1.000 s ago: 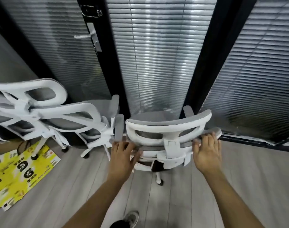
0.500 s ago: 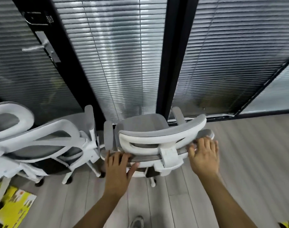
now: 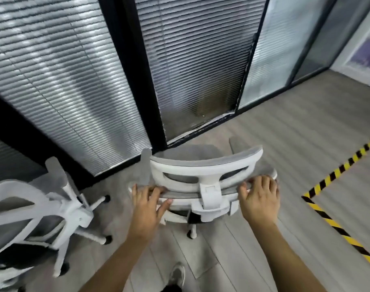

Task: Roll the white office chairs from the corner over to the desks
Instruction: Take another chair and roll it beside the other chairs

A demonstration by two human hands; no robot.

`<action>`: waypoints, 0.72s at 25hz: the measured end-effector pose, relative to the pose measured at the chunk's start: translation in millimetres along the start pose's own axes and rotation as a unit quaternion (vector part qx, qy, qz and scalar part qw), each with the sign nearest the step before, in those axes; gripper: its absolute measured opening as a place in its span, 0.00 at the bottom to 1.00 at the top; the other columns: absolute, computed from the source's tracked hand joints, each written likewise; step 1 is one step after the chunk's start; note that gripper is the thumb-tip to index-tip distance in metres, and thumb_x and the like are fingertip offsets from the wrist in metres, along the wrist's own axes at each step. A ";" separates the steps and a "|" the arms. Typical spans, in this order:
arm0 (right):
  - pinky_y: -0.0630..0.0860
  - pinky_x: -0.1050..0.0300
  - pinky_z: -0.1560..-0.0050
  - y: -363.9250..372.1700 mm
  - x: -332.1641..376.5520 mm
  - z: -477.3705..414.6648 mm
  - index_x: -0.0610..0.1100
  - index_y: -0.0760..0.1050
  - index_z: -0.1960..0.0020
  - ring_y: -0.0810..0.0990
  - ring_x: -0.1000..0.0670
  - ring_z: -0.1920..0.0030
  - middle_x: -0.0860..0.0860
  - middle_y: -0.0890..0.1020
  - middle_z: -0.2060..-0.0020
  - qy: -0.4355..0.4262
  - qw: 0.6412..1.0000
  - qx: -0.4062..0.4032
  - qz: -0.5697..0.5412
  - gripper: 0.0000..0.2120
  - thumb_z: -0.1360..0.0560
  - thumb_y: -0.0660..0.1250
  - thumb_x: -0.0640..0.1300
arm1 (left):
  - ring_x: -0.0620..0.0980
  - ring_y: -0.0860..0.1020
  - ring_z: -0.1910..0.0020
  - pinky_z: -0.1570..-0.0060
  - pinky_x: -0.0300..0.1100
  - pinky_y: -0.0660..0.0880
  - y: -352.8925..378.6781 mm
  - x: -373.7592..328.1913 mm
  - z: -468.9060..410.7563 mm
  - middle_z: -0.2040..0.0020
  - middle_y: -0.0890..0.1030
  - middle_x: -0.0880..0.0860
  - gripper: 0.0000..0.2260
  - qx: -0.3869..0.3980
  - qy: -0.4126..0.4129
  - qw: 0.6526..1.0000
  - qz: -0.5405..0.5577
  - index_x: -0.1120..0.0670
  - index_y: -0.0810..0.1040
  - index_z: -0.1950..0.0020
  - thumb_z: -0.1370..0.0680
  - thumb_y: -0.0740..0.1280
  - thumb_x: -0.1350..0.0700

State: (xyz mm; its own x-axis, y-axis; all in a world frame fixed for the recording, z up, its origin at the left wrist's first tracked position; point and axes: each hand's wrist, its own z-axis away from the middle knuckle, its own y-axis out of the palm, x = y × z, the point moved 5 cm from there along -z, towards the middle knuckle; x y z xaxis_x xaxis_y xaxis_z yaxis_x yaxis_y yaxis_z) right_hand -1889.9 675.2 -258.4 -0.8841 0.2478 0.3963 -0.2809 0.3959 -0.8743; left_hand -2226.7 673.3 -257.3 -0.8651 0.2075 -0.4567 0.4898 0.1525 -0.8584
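A white office chair [image 3: 203, 171] with grey mesh stands in front of me, its back toward me, on the wooden floor. My left hand [image 3: 147, 205] grips the left end of the backrest's top edge, fingers curled over it. My right hand [image 3: 260, 199] holds the right end of the same edge. Its grey armrests stick up on both sides and one castor [image 3: 191, 233] shows below. A second white chair [image 3: 43, 216] stands at the left, with its star base and black castors toward me.
A glass wall with closed blinds and black frames [image 3: 137, 81] runs behind the chairs. Yellow-black tape [image 3: 327, 218] marks a corner on the floor at the right. My shoe [image 3: 176, 277] shows at the bottom. Grey floor stretches to the right.
The chair in my hands has rolled right, away from the other chairs. My view has swung right too: the door handle and the yellow box are gone, the floor tape has appeared.
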 end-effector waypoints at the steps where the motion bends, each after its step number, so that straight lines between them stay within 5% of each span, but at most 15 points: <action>1: 0.64 0.36 0.29 -11.4 -21.0 9.0 0.41 0.73 0.54 0.73 0.37 0.38 0.42 0.79 0.49 0.016 1.000 -0.014 0.011 0.16 0.25 0.58 0.54 | 0.55 0.74 0.38 0.25 0.62 0.52 10.4 -14.6 -0.8 0.46 0.75 0.49 0.17 0.013 0.025 1.000 0.012 0.47 0.75 0.41 0.19 0.57 0.37; 7: 0.70 0.37 0.36 -80.5 -133.2 65.4 0.41 0.71 0.58 0.73 0.36 0.45 0.42 0.76 0.56 0.163 0.978 -0.097 0.085 0.15 0.23 0.58 0.53 | 0.57 0.76 0.40 0.26 0.64 0.55 77.2 -115.2 -26.5 0.47 0.76 0.52 0.19 0.084 0.174 0.979 0.066 0.49 0.77 0.42 0.20 0.59 0.36; 10: 0.69 0.39 0.37 -108.1 -194.2 103.2 0.41 0.72 0.55 0.72 0.37 0.46 0.43 0.75 0.55 0.253 0.955 -0.076 0.133 0.20 0.21 0.52 0.56 | 0.57 0.77 0.42 0.27 0.62 0.60 110.0 -183.6 -35.2 0.48 0.78 0.52 0.19 0.109 0.264 0.954 0.091 0.50 0.78 0.43 0.20 0.59 0.37; 13: 0.64 0.42 0.33 -132.0 -250.1 149.6 0.41 0.76 0.47 0.71 0.37 0.42 0.43 0.75 0.49 0.317 0.933 -0.049 0.164 0.25 0.17 0.45 0.55 | 0.57 0.75 0.38 0.27 0.57 0.62 141.5 -255.9 -31.1 0.45 0.79 0.52 0.17 0.139 0.332 0.927 0.103 0.51 0.79 0.43 0.20 0.60 0.39; 18: 0.61 0.42 0.25 -198.5 -313.6 221.7 0.43 0.73 0.38 0.65 0.38 0.28 0.44 0.73 0.37 0.383 0.905 -0.149 0.107 0.25 0.19 0.51 0.61 | 0.57 0.71 0.33 0.24 0.53 0.56 205.8 -386.8 -6.8 0.42 0.78 0.53 0.21 0.200 0.436 0.870 0.118 0.51 0.76 0.42 0.19 0.56 0.36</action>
State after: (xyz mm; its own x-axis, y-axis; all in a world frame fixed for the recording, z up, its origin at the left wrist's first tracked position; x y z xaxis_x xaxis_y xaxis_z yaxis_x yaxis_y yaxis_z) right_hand -1639.7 322.8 -271.3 -0.3565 0.8421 0.4047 0.0808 0.4594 -0.8846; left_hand -1790.6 631.0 -255.7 -0.2502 0.8672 -0.4305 0.4140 -0.3061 -0.8573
